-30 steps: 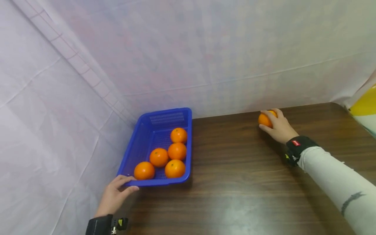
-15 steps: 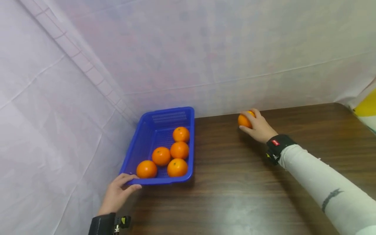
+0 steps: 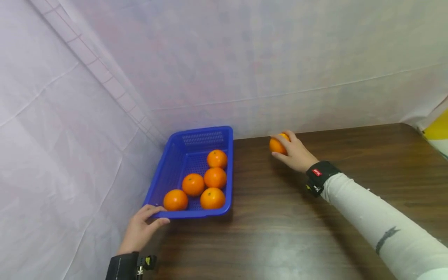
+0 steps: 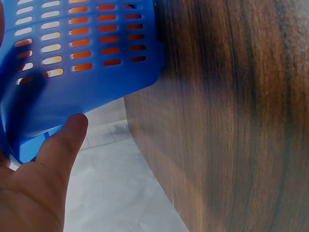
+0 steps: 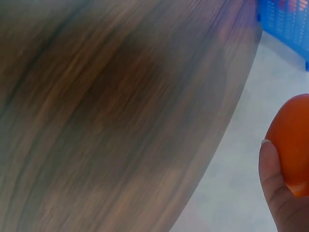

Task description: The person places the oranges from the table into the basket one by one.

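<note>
My right hand [image 3: 295, 153] grips an orange [image 3: 277, 145] between thumb and fingers, near the back edge of the table. In the right wrist view the thumb presses the side of that orange [image 5: 292, 140]. To the left stands a blue plastic basket [image 3: 229, 175] with slotted walls, holding several oranges [image 3: 193, 184] toward its right side and near end. My left hand [image 3: 140, 229] grips the basket's near left corner, fingers over the rim and thumb outside. The left wrist view shows that thumb [image 4: 63, 145] against the basket's wall [image 4: 96, 87].
The brown wood-grain table [image 3: 266, 233] carries the basket and runs on to the right. White cloth sheeting [image 3: 280, 58] hangs behind it and along the left side. Something yellow [image 3: 439, 126] shows at the far right edge.
My right hand has moved left with the orange, closer to the basket, along the table's back edge. The left hand keeps its grip on the basket's corner; the view has shifted slightly.
</note>
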Demonstrator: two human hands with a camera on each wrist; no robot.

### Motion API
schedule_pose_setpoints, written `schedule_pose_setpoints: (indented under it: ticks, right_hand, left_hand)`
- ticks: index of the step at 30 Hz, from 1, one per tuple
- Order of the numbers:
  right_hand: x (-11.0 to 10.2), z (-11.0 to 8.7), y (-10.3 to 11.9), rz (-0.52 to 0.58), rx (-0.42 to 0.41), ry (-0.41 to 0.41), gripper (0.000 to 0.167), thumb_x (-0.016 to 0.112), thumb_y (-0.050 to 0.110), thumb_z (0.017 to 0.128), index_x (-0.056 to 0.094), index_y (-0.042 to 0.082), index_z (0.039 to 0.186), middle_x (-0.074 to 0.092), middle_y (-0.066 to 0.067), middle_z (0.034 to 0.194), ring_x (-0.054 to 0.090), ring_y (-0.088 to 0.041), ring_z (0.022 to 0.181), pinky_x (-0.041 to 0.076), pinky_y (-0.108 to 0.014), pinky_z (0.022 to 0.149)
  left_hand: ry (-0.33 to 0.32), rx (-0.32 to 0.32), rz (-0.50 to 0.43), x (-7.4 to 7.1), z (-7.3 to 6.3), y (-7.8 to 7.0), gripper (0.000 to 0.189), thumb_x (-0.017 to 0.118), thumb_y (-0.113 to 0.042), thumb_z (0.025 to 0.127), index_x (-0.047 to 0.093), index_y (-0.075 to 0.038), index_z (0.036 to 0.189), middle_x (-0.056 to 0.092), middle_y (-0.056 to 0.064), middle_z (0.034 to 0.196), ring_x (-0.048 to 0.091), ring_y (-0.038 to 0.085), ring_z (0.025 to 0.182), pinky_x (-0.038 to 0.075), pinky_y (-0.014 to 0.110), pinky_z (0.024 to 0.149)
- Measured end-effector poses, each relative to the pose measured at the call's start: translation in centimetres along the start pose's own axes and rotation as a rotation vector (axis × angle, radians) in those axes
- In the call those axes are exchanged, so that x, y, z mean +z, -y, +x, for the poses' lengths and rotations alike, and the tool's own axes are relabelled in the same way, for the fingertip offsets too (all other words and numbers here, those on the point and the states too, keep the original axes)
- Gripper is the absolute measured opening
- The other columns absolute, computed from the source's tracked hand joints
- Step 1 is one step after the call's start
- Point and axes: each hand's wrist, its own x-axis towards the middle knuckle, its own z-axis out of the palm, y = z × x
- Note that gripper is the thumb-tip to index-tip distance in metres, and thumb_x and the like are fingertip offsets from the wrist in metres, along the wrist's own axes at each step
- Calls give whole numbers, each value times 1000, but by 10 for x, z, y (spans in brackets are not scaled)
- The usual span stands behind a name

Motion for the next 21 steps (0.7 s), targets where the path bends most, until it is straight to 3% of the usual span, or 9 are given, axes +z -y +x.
schedule_pose_setpoints:
  ticks: [8, 21]
  right_hand:
    - [4, 7, 24, 18, -42, 15, 62, 69, 30, 97, 41, 20, 152, 28, -24, 154, 46, -46, 126, 46, -60, 100]
    - [22, 29, 62, 54, -178, -32, 56, 70, 30, 96, 48, 22, 146, 37, -18, 147, 51, -40, 119, 47, -54, 98]
  left_hand:
    - [11, -36, 20, 1, 1, 0, 25, 89, -12, 74, 78, -12, 97, 68, -4, 92, 56, -4, 89, 40, 8, 79]
    - [0, -17, 19, 2, 1, 2, 26, 89, -10, 73, 78, -12, 96, 68, -5, 92, 56, -4, 88, 40, 8, 80]
